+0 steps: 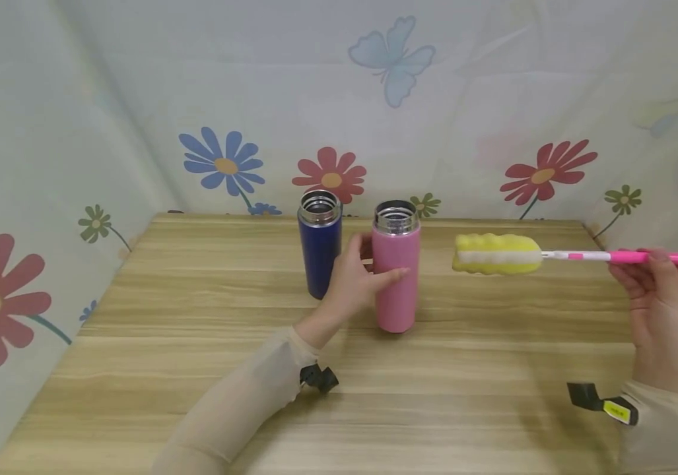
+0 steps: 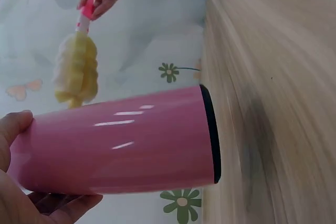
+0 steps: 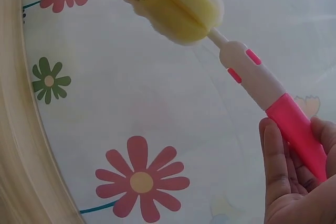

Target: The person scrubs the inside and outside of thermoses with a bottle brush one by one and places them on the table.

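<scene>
My left hand (image 1: 347,280) grips a pink, lidless bottle (image 1: 397,284) round its side, thumb across the front and fingers behind. The bottle stands upright with its steel mouth facing up; in the left wrist view its dark base rim (image 2: 211,135) is close over the tabletop. To the right, my right hand (image 1: 668,297) holds a sponge bottle brush by its pink handle (image 3: 296,132). The brush lies level in the air, its yellow and white sponge head (image 1: 498,254) pointing left toward the pink bottle, with a gap between them.
A dark blue open bottle (image 1: 319,254) stands upright just left of the pink one, partly behind my left hand. Both are on a wood-grain table (image 1: 208,349). A flower-printed cloth (image 1: 445,132) hangs behind the table and along its sides.
</scene>
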### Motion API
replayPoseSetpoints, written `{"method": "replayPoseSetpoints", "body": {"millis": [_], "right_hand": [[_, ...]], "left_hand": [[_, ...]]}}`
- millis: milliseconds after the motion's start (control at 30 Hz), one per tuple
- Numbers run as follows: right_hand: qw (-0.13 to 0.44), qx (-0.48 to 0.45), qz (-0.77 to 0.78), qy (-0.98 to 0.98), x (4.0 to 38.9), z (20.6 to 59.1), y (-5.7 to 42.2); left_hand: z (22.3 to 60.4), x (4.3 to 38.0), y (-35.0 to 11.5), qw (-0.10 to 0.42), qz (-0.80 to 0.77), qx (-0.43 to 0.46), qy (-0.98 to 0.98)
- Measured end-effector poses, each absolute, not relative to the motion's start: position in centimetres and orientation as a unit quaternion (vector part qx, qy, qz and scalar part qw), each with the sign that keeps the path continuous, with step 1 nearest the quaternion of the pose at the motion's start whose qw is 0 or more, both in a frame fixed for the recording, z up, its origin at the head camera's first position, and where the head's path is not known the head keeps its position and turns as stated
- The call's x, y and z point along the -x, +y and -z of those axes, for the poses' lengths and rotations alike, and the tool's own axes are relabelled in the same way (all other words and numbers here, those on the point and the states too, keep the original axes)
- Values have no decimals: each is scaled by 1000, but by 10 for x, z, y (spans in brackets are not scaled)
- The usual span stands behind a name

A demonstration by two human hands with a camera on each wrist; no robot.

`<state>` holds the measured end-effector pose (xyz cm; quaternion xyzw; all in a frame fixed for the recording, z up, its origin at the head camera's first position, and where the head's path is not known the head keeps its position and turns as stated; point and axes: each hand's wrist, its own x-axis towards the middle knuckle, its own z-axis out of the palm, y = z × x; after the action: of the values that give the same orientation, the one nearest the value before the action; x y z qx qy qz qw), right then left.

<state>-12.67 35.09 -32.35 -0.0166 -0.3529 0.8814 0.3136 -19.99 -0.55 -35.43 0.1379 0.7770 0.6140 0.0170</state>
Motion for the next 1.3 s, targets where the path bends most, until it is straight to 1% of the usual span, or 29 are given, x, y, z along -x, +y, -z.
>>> {"method": "replayPoseSetpoints", "body": {"millis": [67,267,467,1067,1300], "right_hand": [[311,25,-873,-374,128,324,351],[268,40,-848,-455,130,328,346],[240,75,-820,-515,132,333,342],[223,10,-732,-643,134,340,330],[198,-4,-724,-661,135,339,324]], "left_hand": [[353,202,-4,8,-612,-140,779],[354,209,2,-28,-608,-155,778],[356,214,10,-46,-610,-157,776],[369,239,28,-72,-610,-148,775],[379,246,26,-79,-611,-144,774]]}}
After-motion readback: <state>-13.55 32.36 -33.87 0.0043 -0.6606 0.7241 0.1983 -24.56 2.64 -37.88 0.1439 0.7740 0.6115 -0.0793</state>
